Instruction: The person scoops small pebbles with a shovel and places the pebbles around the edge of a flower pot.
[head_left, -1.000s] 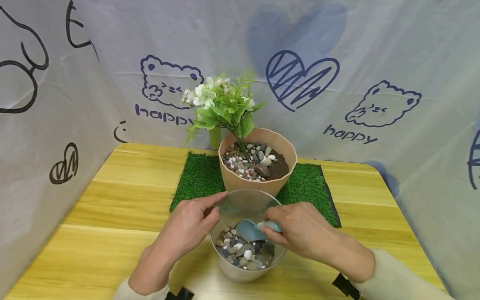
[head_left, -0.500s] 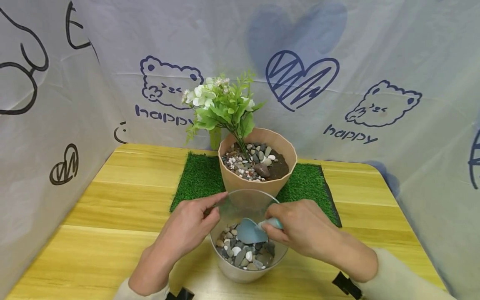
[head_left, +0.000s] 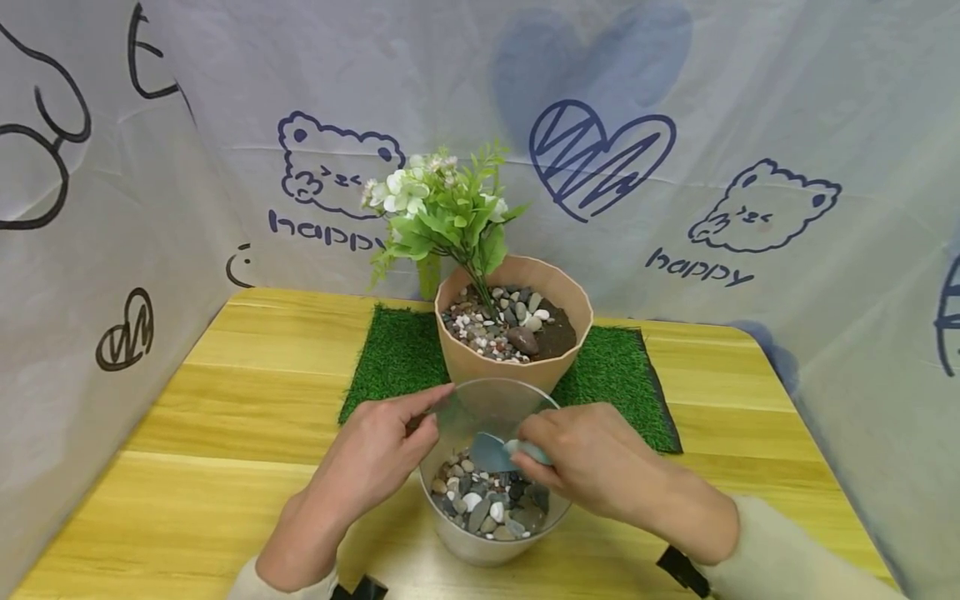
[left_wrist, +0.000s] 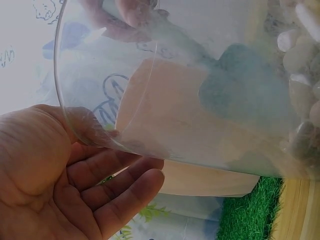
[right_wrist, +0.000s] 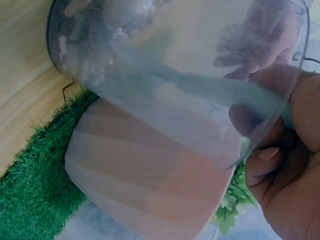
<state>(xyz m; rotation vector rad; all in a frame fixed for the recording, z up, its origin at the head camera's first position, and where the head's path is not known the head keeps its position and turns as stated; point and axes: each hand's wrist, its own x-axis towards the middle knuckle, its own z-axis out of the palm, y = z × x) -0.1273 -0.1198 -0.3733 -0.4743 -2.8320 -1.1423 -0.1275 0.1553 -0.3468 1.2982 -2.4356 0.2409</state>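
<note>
A clear bucket (head_left: 487,550) of mixed pebbles (head_left: 480,504) stands at the front of the table. My left hand (head_left: 382,446) holds its rim on the left side; in the left wrist view the fingers (left_wrist: 125,192) lie outside the wall. With my right hand (head_left: 588,454) I grip the handle of a small blue hand trowel (head_left: 491,452), its blade inside the bucket just over the pebbles. Through the wall in the left wrist view, the trowel blade (left_wrist: 245,90) hangs tilted down toward the stones. Whether the blade carries pebbles cannot be made out.
Directly behind the bucket is a peach plant pot (head_left: 517,367) with soil, stones and a white-flowered leafy plant (head_left: 450,208). It stands on a green turf mat (head_left: 622,375) on the wooden table (head_left: 195,467). A printed cloth (head_left: 465,75) hangs behind and at the sides.
The trowel blade pushes slightly forward and down among the pebbles, then rises and shifts left, its face turning. A few pebbles have moved. The left hand stays on the rim.
</note>
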